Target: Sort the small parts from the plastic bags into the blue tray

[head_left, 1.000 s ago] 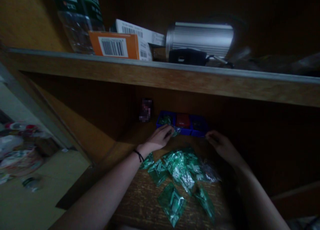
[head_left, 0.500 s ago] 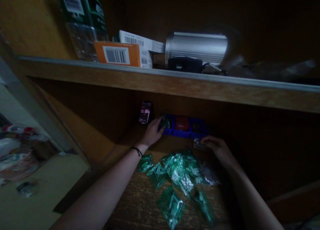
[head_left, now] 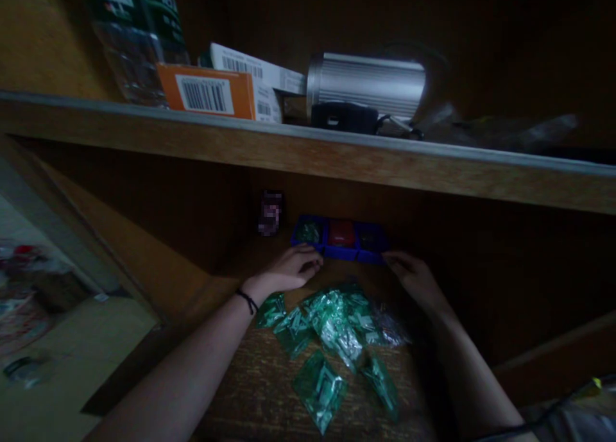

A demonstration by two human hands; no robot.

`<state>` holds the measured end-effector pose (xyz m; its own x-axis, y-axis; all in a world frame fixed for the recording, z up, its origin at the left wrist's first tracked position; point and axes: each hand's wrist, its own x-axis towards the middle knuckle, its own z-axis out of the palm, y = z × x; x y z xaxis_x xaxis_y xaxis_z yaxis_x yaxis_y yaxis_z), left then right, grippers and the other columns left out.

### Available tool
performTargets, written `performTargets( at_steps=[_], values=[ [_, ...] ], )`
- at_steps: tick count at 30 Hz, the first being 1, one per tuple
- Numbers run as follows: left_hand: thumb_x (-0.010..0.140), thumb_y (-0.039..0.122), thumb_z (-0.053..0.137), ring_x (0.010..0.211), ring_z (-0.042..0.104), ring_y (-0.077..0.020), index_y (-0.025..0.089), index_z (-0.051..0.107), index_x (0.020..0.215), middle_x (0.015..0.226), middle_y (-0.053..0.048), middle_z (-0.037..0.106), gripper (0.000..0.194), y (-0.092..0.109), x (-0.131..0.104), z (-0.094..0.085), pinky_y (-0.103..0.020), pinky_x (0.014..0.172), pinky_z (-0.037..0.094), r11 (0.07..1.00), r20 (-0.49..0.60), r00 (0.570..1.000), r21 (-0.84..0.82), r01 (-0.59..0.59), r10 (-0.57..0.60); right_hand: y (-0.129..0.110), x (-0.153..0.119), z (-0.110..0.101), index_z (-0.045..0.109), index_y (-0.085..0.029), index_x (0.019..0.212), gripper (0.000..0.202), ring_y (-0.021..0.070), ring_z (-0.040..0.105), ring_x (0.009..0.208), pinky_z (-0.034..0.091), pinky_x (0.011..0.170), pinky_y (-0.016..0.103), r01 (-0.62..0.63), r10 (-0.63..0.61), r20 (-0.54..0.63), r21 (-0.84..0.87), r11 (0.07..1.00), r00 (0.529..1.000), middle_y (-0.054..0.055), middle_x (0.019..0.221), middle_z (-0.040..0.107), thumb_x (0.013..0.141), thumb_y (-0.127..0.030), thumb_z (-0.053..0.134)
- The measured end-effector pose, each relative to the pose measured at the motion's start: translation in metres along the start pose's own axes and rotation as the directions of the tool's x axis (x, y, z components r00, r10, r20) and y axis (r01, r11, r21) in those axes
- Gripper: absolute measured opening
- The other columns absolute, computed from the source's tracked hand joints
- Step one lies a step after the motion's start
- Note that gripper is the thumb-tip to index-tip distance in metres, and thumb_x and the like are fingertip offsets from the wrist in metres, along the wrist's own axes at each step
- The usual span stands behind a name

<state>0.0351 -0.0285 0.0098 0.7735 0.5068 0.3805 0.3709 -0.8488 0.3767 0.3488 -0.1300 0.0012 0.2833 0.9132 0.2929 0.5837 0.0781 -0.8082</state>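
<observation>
Moved since half a second ago: the left hand (head_left: 294, 267) has drawn back from the blue plastic three-compartment tray (head_left: 341, 253) to just before its left compartment; the right hand (head_left: 411, 274) now reaches the front right corner.
Left grip: fingers curled — cannot tell whether they hold anything.
Right grip: fingertips close together; anything between them is too dark to see.
Tray: just beyond both hands; green contents left, red middle, right too dim to identify.
Shiny green plastic packets (head_left: 334, 317): nearer than both hands, overlapping — uncountable.
Dark upright phone (head_left: 270, 212): beyond the left hand, screen pixelated.
</observation>
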Motion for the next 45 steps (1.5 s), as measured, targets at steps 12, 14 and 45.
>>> performTargets(
  at_steps=[12,14,45],
  values=[
    [0.09,0.035,0.059,0.093,0.068,-0.0191,0.027,0.07,0.115,0.108,-0.003,0.075,0.028,0.031,0.004,0.025,-0.03,0.083,0.052,0.946,0.212,0.975,-0.3,0.122,-0.058,-0.015,-0.016,-0.001,0.077,-0.026,0.093,0.02,0.0217,0.065,0.083,0.049,0.076,0.033,-0.027,-0.002,0.475,0.054,0.998,0.88,0.001,0.091,0.074,0.076,-0.029,0.065],
    [0.088,0.033,0.061,0.086,0.068,-0.018,0.024,0.069,0.115,0.101,-0.003,0.075,0.029,0.026,0.006,0.03,-0.028,0.074,0.052,0.898,0.226,0.97,-0.403,0.174,-0.087,-0.018,-0.017,0.0,0.077,-0.026,0.09,0.018,0.0215,0.065,0.084,0.049,0.076,0.032,-0.027,-0.01,0.52,0.063,0.998,0.854,0.001,0.09,0.074,0.076,-0.029,0.067],
    [0.081,0.021,0.053,0.087,0.064,-0.0185,0.019,0.074,0.1,0.101,-0.005,0.071,0.029,-0.03,0.004,-0.004,-0.032,0.081,0.05,0.852,-0.357,0.85,-0.49,0.183,-0.387,-0.008,-0.01,0.003,0.073,-0.022,0.081,0.016,0.0233,0.063,0.088,0.041,0.083,0.032,-0.013,-0.021,0.244,0.139,0.99,0.97,0.001,0.084,0.071,0.08,-0.03,0.059]
  ],
)
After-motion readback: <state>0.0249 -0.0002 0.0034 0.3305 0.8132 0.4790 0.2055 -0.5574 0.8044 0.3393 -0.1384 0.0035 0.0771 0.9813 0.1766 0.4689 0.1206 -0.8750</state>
